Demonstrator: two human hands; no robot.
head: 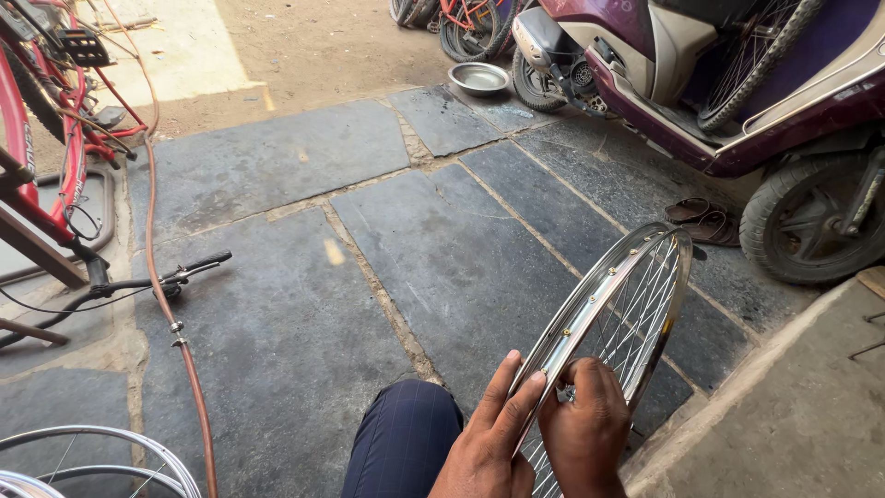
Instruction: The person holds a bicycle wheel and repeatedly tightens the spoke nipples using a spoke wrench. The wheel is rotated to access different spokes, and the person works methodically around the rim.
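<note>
The person sits low on a stone floor (277,175), one knee in dark checked trousers (403,443) pushed forward, and holds a bare bicycle wheel rim (590,304) upright on its edge just in front of that knee. The left hand (493,433) lies along the near side of the rim, fingers (516,383) stretched long and flat against the channel with the thumb tucked under, steadying more than gripping. The right hand (585,429) is curled closed around something small at the inner face of the rim, just where a spoke meets it; what it pinches is hidden by the knuckles.

The step in hand looks like work on one spoke end or nipple. The next move probably calls for a small, firm twist from the right hand while the left holds the rim from rolling or tipping.

The rim is bright chromed metal, smooth, with a shallow channel dotted by brass-coloured nipple heads (610,272). Thin wire spokes (636,314) cross inside it. The floor is dark, rough-cut slabs with sandy joints. A rust-orange hose (161,295) snakes across it, a maroon scooter (737,92) stands at right, a steel bowl (478,78) beyond, and a red bicycle frame (37,138) at left.
</note>
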